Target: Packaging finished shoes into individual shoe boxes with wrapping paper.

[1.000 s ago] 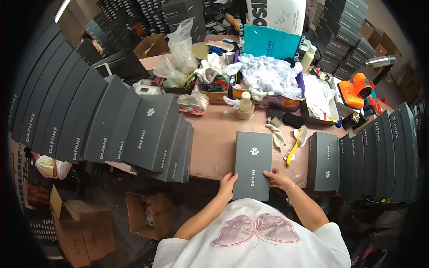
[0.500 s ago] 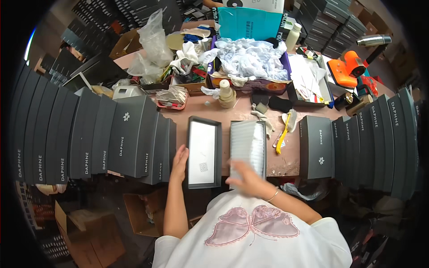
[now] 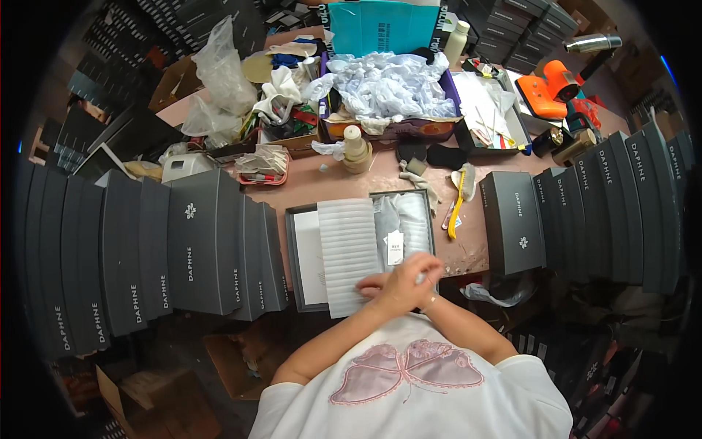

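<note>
Left of the open box (image 3: 300,256) on the pink table (image 3: 322,183), dark grey boxes (image 3: 190,249) stand in a leaning row. A second ago this box lay closed; now its lid sits upturned beside the base, and a white ribbed foam sheet (image 3: 349,252) lies across both. At the box's near edge, the left hand (image 3: 380,284) pinches the sheet's corner, fingers narrow. The right hand (image 3: 413,274) overlaps it, fingers curled; what they grip I cannot tell. Right of the box lies a yellow brush (image 3: 457,208), then more grey boxes (image 3: 515,223).
</note>
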### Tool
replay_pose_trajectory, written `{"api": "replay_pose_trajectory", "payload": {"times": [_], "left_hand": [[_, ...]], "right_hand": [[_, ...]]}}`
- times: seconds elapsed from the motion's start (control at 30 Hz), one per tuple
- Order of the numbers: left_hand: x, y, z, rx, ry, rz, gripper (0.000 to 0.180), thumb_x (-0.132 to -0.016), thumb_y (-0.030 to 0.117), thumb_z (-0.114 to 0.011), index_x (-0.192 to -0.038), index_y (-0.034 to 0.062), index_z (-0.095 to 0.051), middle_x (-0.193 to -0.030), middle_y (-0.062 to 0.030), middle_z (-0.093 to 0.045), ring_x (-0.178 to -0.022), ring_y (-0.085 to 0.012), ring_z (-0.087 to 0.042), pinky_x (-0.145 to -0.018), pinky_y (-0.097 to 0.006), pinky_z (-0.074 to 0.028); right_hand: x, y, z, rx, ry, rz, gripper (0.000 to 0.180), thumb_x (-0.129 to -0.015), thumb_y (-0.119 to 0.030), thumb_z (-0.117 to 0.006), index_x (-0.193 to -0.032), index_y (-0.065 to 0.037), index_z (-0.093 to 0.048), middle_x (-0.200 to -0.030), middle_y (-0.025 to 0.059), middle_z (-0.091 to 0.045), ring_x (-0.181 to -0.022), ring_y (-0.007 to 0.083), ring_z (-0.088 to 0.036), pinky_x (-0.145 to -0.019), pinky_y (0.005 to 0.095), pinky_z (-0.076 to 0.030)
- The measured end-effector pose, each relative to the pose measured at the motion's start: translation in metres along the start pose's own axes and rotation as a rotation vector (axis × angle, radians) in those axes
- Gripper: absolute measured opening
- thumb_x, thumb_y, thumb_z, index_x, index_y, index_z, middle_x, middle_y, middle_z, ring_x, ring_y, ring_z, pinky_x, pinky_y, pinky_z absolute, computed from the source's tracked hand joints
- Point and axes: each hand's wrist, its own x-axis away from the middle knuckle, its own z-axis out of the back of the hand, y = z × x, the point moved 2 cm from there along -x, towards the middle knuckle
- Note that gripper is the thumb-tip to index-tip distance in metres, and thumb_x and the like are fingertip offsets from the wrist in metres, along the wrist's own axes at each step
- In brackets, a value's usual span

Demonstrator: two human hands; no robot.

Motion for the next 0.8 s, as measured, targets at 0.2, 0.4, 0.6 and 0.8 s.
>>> {"api": "replay_pose_trajectory", "payload": {"times": [0.2, 0.4, 0.6, 0.8], "left_hand": [[0.053, -0.140, 0.028, -0.476, 0.358, 0.081, 0.050, -0.085, 0.005, -0.055, -0.133, 0.0030, -0.041, -0.131, -0.0213, -0.043, -0.120, -0.0360, -0.044, -0.102, -0.040, -0.036], [0.054, -0.156, 0.036, -0.295, 0.205, 0.164, 0.064, -0.083, 0.004, -0.057, -0.141, 0.0057, -0.032, -0.134, -0.0233, -0.039, -0.124, -0.0381, -0.040, -0.104, -0.040, -0.034], [0.055, -0.153, 0.041, -0.382, 0.121, 0.177, 0.072, -0.079, 0.005, -0.059, -0.143, 0.0056, -0.027, -0.135, -0.0244, -0.037, -0.125, -0.0396, -0.038, -0.106, -0.041, -0.032], [0.043, -0.132, 0.036, -0.856, 0.119, 0.113, 0.078, -0.074, 0.010, -0.063, -0.144, 0.0088, -0.029, -0.140, -0.0250, -0.031, -0.132, -0.0404, -0.028, -0.106, -0.058, -0.023]], "right_hand": [[0.026, -0.041, 0.028, 0.448, 0.278, -0.377, 0.038, -0.081, -0.022, -0.066, -0.101, 0.009, -0.056, -0.086, 0.0254, -0.065, -0.079, 0.0389, -0.065, -0.070, 0.0426, -0.051], [0.004, -0.028, 0.015, 0.786, 0.317, -0.543, 0.043, -0.081, -0.030, -0.066, -0.100, 0.005, -0.050, -0.083, 0.0237, -0.064, -0.075, 0.0408, -0.064, -0.066, 0.0483, -0.051], [-0.006, -0.024, 0.027, 0.765, 0.306, -0.608, 0.031, -0.081, -0.029, -0.066, -0.089, 0.001, -0.060, -0.086, 0.0234, -0.065, -0.078, 0.0407, -0.064, -0.068, 0.0480, -0.051], [0.011, -0.012, 0.013, 0.738, 0.223, -0.620, 0.036, -0.083, -0.028, -0.063, -0.094, 0.005, -0.058, -0.087, 0.0264, -0.065, -0.080, 0.0425, -0.064, -0.070, 0.0491, -0.051]]}}
